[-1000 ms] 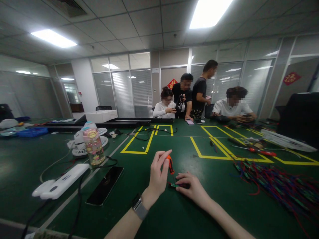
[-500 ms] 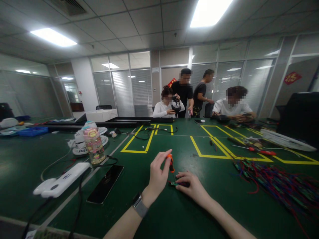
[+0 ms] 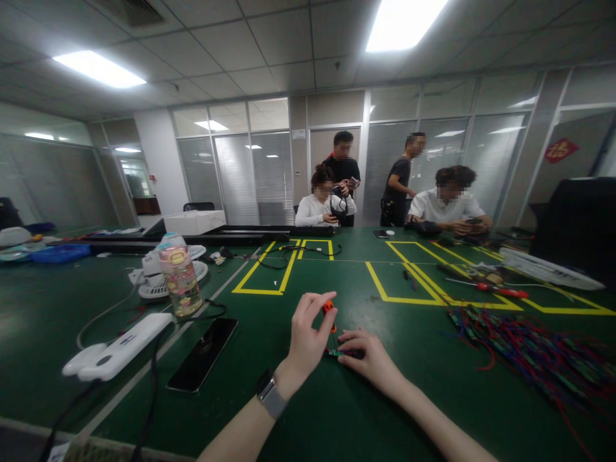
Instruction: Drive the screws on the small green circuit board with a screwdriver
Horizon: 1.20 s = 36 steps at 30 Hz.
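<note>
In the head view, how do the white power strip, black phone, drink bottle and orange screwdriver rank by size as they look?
1. white power strip and black phone: look alike, cannot rank them.
2. drink bottle, farther off, so unsure.
3. orange screwdriver, mostly hidden in the left hand.

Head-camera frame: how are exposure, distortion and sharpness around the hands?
Head view: the ceiling panel is blown out to white, while the green table is evenly lit with faint shadows; wide-angle distortion bows the ceiling grid; the left hand gripping the orange screwdriver and the right hand pinching the small part look slightly soft; the wire bundle smears toward the right edge.
</note>
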{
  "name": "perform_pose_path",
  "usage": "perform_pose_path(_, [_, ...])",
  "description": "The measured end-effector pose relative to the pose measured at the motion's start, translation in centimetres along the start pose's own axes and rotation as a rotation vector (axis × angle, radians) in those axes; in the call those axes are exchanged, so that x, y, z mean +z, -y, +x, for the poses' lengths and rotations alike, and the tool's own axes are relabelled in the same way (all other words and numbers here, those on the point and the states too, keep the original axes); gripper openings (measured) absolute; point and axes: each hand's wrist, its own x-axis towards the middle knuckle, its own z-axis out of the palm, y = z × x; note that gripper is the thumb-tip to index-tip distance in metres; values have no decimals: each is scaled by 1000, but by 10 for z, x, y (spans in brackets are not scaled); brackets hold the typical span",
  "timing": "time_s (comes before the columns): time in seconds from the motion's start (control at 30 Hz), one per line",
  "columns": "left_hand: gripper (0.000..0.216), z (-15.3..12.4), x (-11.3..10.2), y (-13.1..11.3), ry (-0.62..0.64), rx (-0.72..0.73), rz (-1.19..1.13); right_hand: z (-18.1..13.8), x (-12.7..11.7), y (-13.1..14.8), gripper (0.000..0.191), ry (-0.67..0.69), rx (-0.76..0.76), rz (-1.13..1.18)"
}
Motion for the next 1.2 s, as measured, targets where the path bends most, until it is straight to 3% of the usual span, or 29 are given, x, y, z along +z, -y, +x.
perform_pose_path(0.17, [34, 0, 0, 1, 21, 6, -30, 1, 1, -2, 15, -12, 6, -2])
perform_pose_path(0.37, [25, 1, 0, 3, -44, 24, 19, 1, 2, -3, 14, -14, 8, 2])
perform_pose_path(0.6, [36, 0, 0, 2, 54, -15, -2, 0, -1, 3, 15, -3, 16, -11])
perform_pose_path(0.77, [25, 1, 0, 3, -5, 7, 40, 0, -1, 2, 14, -8, 13, -10])
perform_pose_path(0.93, [35, 1, -1, 2, 38, -10, -1, 0, 0, 0, 14, -9, 13, -15])
perform_pose_path(1.2, [30, 2, -2, 3, 3, 0, 8, 1, 0, 1, 14, -15, 5, -15])
